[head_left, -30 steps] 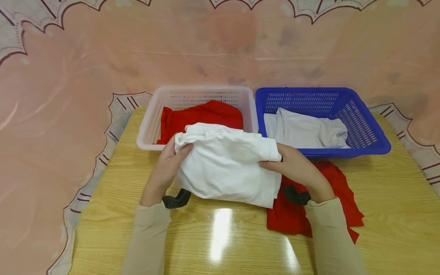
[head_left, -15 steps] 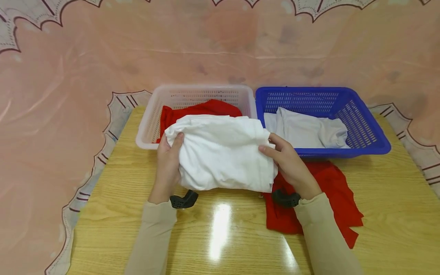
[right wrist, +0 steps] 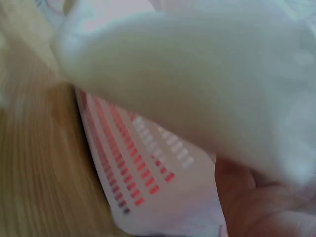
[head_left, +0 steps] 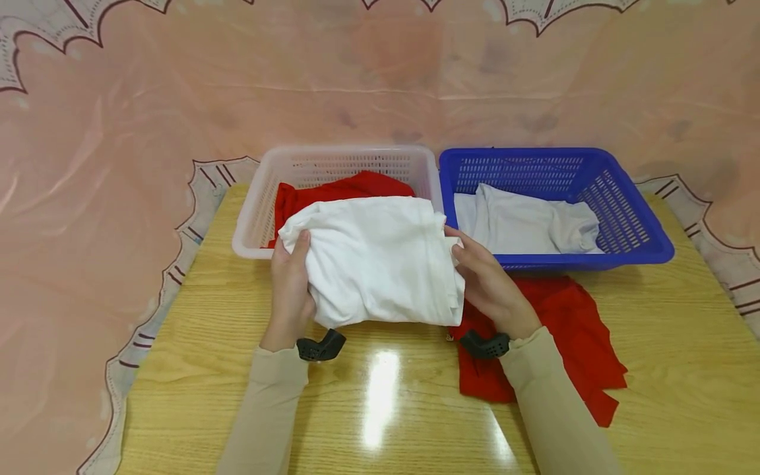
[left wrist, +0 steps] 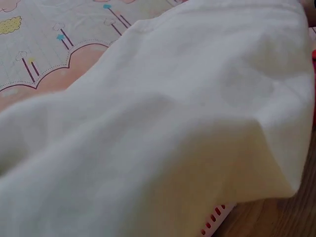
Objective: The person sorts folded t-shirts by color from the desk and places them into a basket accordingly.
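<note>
- two hands: left hand [head_left: 291, 280] and right hand [head_left: 493, 284], each grip pinching one side of one folded white cloth [head_left: 380, 264], raised above the worktop [head_left: 196, 382]
- two baskets: one white basket [head_left: 350, 151], one blue basket [head_left: 528, 152]
- red fabric [head_left: 350, 188] inside the first, partly hidden; white fabric [head_left: 522, 221] inside the second; pieces uncountable
- red cloth [head_left: 572, 336] on worktop, partly behind right sleeve [head_left: 552, 396]
- wrist views blurred

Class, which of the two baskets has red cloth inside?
The white basket on the left, partly behind the held cloth. Red cloth lies in it; the blue basket beside it holds white cloth.
</note>
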A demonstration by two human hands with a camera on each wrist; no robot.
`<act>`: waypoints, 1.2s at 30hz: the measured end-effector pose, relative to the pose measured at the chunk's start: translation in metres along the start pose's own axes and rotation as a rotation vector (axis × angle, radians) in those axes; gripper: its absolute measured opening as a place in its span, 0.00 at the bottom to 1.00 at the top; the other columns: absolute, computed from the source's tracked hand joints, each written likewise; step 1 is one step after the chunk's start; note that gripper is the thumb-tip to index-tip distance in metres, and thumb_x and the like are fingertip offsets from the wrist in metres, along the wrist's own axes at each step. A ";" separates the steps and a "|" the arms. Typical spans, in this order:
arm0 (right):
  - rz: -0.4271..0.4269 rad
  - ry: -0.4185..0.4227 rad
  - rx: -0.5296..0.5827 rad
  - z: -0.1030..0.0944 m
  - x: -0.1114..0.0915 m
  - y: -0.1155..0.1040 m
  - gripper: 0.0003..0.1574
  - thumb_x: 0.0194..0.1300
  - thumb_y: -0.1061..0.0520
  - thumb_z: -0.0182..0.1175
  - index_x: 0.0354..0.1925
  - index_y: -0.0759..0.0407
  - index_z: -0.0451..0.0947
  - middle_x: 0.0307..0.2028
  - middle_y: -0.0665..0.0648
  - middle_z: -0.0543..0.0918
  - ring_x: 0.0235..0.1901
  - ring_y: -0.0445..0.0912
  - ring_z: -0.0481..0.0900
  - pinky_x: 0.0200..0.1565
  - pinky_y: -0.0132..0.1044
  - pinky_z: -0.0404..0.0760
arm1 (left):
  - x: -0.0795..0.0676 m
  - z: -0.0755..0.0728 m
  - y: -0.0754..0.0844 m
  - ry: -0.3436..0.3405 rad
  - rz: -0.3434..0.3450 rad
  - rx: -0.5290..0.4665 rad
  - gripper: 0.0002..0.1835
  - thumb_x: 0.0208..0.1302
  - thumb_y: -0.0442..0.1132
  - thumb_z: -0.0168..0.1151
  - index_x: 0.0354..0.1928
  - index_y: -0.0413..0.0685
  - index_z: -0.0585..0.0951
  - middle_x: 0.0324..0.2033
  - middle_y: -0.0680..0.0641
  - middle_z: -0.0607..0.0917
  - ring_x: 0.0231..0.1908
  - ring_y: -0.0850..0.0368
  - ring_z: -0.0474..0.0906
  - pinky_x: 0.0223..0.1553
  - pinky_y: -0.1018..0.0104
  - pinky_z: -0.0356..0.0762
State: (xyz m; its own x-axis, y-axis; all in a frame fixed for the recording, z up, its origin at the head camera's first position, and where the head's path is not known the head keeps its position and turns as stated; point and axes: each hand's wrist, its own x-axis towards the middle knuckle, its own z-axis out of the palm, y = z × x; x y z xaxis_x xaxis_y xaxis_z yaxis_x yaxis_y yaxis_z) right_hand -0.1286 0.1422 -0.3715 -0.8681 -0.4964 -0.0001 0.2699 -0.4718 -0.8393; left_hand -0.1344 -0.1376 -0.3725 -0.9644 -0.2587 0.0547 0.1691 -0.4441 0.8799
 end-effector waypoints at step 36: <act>-0.027 0.384 -0.491 0.018 0.015 0.014 0.47 0.59 0.71 0.48 0.65 0.30 0.50 0.65 0.45 0.49 0.60 0.49 0.52 0.61 0.50 0.53 | 0.001 -0.018 0.024 -0.411 -0.168 0.423 0.33 0.57 0.44 0.60 0.62 0.56 0.57 0.55 0.48 0.65 0.53 0.52 0.63 0.55 0.56 0.62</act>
State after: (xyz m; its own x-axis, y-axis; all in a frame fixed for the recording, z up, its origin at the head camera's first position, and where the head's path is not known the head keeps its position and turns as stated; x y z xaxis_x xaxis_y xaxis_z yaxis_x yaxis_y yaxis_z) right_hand -0.1302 0.1152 -0.3734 -0.9845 -0.1481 -0.0941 0.1018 -0.0453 -0.9938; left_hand -0.1271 -0.1644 -0.3599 -0.9846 0.1750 0.0025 -0.0063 -0.0496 0.9987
